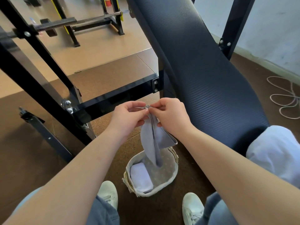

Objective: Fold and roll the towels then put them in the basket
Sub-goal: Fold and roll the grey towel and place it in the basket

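Note:
A grey towel [153, 138] hangs in the air above the basket. My left hand [128, 116] and my right hand [172, 116] pinch its top edge close together, fingertips almost touching. The towel's lower tip dangles into the round woven basket [172, 173] on the floor between my feet. Inside the basket, at its left side, lies a rolled white towel [140, 178].
A dark padded bench [203, 70] slopes away on the right, with a pale blue cloth [276, 150] on its near end. A black metal frame [113, 99] crosses just behind my hands. My white shoes [108, 192] flank the basket. A cord [285, 98] lies on the floor at far right.

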The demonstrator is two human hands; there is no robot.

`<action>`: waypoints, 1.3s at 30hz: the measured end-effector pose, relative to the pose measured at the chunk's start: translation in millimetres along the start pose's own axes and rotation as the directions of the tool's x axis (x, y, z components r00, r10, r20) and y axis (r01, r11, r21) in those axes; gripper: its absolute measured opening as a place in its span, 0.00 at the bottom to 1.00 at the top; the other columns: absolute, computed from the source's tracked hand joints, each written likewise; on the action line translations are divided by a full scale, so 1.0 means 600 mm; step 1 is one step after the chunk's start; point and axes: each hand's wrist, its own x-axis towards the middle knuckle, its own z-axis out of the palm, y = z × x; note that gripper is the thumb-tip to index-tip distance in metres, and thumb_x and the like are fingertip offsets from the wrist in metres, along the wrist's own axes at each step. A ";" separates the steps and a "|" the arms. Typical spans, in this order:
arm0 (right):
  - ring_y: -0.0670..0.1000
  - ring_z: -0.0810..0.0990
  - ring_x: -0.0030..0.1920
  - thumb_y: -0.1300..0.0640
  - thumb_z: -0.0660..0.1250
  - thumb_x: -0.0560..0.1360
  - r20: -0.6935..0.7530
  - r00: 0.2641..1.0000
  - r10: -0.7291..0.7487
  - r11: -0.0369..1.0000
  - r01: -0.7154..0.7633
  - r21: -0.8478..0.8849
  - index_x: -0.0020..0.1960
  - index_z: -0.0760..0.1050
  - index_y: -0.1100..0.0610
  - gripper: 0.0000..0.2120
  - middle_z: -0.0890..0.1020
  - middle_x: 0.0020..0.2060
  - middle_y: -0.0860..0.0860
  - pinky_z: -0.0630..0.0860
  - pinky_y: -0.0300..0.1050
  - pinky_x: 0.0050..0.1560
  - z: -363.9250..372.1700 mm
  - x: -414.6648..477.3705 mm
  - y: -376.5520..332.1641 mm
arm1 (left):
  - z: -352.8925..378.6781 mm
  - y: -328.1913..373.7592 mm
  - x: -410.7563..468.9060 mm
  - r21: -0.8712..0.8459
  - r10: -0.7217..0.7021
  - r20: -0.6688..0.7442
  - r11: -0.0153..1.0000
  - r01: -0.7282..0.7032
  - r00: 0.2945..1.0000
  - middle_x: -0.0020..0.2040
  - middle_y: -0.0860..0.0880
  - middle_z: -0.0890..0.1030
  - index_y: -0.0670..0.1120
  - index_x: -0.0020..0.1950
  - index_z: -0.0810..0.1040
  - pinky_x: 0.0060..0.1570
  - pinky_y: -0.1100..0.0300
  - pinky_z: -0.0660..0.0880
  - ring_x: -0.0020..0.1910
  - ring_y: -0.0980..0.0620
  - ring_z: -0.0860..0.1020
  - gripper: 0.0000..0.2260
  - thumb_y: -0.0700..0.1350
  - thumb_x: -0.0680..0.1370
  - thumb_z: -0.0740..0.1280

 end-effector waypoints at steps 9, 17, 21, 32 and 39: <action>0.42 0.85 0.48 0.54 0.71 0.79 0.060 0.997 -0.045 0.999 0.044 0.015 0.62 0.83 0.52 0.12 0.87 0.49 0.45 0.85 0.43 0.48 0.000 -0.004 -0.001 | 0.003 0.006 0.003 -0.049 0.021 0.009 0.999 -0.020 1.000 0.50 0.49 0.87 0.50 0.62 0.82 0.50 0.56 0.83 0.48 0.55 0.86 0.10 0.41 0.81 0.70; 0.40 0.83 0.45 0.57 0.74 0.77 0.016 0.991 -0.129 0.985 0.130 -0.115 0.58 0.84 0.53 0.10 0.85 0.47 0.45 0.80 0.31 0.48 -0.010 -0.001 0.001 | -0.003 0.012 0.005 0.135 0.132 0.029 0.982 -0.134 0.991 0.47 0.55 0.87 0.56 0.61 0.80 0.49 0.58 0.79 0.47 0.63 0.83 0.09 0.46 0.84 0.64; 0.43 0.85 0.41 0.61 0.70 0.80 0.018 0.998 -0.053 0.996 0.054 -0.076 0.60 0.83 0.53 0.10 0.86 0.48 0.45 0.85 0.41 0.46 -0.016 0.000 0.012 | -0.025 0.008 0.024 0.271 0.079 -0.034 0.960 -0.067 0.996 0.50 0.55 0.84 0.58 0.55 0.80 0.51 0.54 0.80 0.51 0.56 0.82 0.06 0.46 0.81 0.68; 0.46 0.86 0.50 0.62 0.72 0.77 0.010 1.000 0.015 1.000 -0.015 0.010 0.58 0.84 0.52 0.10 0.87 0.48 0.46 0.85 0.49 0.52 -0.032 0.007 0.021 | -0.021 -0.011 0.020 0.364 -0.265 0.057 0.903 0.227 0.963 0.51 0.50 0.82 0.53 0.62 0.78 0.41 0.57 0.82 0.50 0.52 0.81 0.11 0.43 0.80 0.70; 0.46 0.87 0.46 0.64 0.72 0.78 0.030 0.999 0.022 0.997 -0.025 0.076 0.56 0.83 0.54 0.09 0.87 0.47 0.48 0.85 0.45 0.49 -0.043 0.005 0.020 | -0.022 -0.022 0.026 0.428 -0.257 -0.060 0.866 0.258 0.964 0.46 0.47 0.83 0.52 0.54 0.82 0.40 0.59 0.79 0.47 0.51 0.83 0.07 0.40 0.80 0.69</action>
